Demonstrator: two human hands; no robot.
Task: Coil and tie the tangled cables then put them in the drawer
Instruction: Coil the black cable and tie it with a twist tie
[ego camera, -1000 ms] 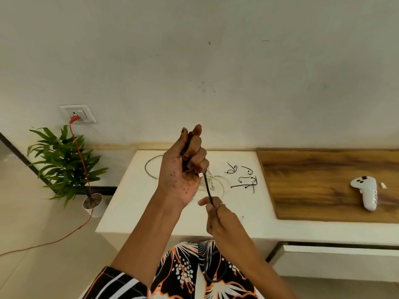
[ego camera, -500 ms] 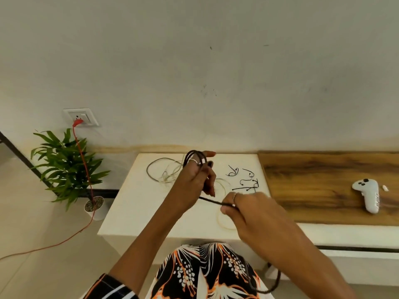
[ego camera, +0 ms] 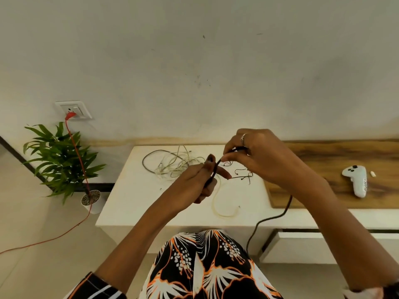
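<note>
Both hands are on a black cable (ego camera: 267, 219) above the white table (ego camera: 133, 197). My left hand (ego camera: 198, 182) grips its coiled loops. Up and to the right, my right hand (ego camera: 257, 156) pinches the running part between thumb and fingers. The cable's slack drops under my right wrist, over the table's front edge and down toward my lap. A tangle of white cables (ego camera: 177, 165) lies on the table behind my left hand, with one pale strand (ego camera: 218, 203) curling forward. Several short black ties (ego camera: 244, 175) lie just beyond my hands. A drawer (ego camera: 323, 244) stands slightly open under the right side.
A wooden top (ego camera: 336, 160) covers the right part of the table, with a white controller (ego camera: 357, 180) and a small white piece (ego camera: 372, 174) on it. At the left, a potted plant (ego camera: 62, 162) stands on the floor. A red cord (ego camera: 75, 152) hangs from a wall socket (ego camera: 74, 110).
My right hand has risen from below and right of my left hand to above and right of it, carrying the black cable up. My left hand has dropped a little and tilted.
</note>
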